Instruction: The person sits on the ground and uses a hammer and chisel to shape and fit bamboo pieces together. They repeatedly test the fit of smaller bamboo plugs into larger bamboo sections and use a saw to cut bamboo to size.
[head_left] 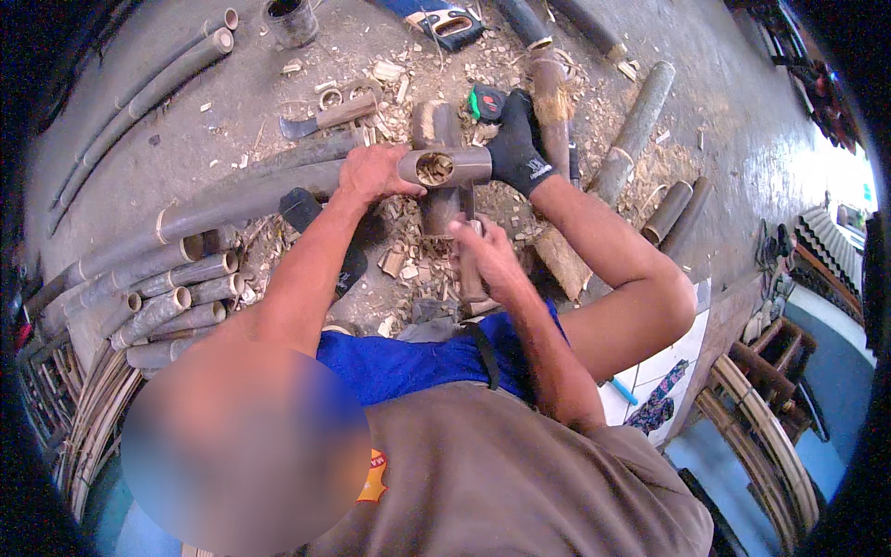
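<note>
Head view: short hollow bamboo piece [444, 167], cut end facing camera, lies crosswise atop an upright log [438, 130], left hand [374, 173] clasping its left end, right hand [484, 249] below probably closed on a tool.

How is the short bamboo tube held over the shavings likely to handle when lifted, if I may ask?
The short bamboo tube looks stiff and probably light, since its cut end shows a hollow. Being round, it would likely roll on the floor, though the shavings may check it.
</note>
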Demonstrator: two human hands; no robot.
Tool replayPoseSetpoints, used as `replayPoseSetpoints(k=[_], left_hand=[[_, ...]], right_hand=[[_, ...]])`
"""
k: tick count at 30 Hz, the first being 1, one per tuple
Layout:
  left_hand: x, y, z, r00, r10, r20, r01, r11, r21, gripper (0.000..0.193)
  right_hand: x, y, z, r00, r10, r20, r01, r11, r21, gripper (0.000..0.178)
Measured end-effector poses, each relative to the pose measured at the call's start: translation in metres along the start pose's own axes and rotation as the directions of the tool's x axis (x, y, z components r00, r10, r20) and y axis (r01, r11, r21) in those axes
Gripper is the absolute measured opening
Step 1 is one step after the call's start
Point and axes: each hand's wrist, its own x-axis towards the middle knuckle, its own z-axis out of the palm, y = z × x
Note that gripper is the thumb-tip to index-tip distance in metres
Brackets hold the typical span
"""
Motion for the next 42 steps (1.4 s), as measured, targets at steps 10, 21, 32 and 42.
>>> replayPoseSetpoints(k=[10, 21, 32, 42], left_hand=[[0.011, 0.03, 0.0, 0.667, 0.232, -0.708, -0.492, 0.851, -0.185, 0.072], [0.023, 0.115, -0.088, 0.887, 0.004, -0.461, -0.427, 0.387, -0.817, 0.087], [0.054, 0.08, 0.024, 0.777, -0.497, -0.387, -0.316, 0.224, -0.922, 0.082], [0.092, 0.081, 0.025, 0.837, -0.173, -0.519, -0.382, 0.494, -0.781, 0.074]], right_hand=[[-0.021, -0.136, -0.064, 0.936, -0.07, 0.344, 0.346, 0.355, -0.869, 0.071], [0.015, -0.237, -0.043, 0.84, -0.54, -0.059, 0.494, 0.805, -0.329, 0.041], [0.209, -0.153, 0.04, 0.735, -0.56, 0.381, 0.67, 0.684, -0.287, 0.045], [0.232, -0.127, -0.026, 0.884, -0.45, 0.127, 0.454, 0.891, -0.004, 0.018]])
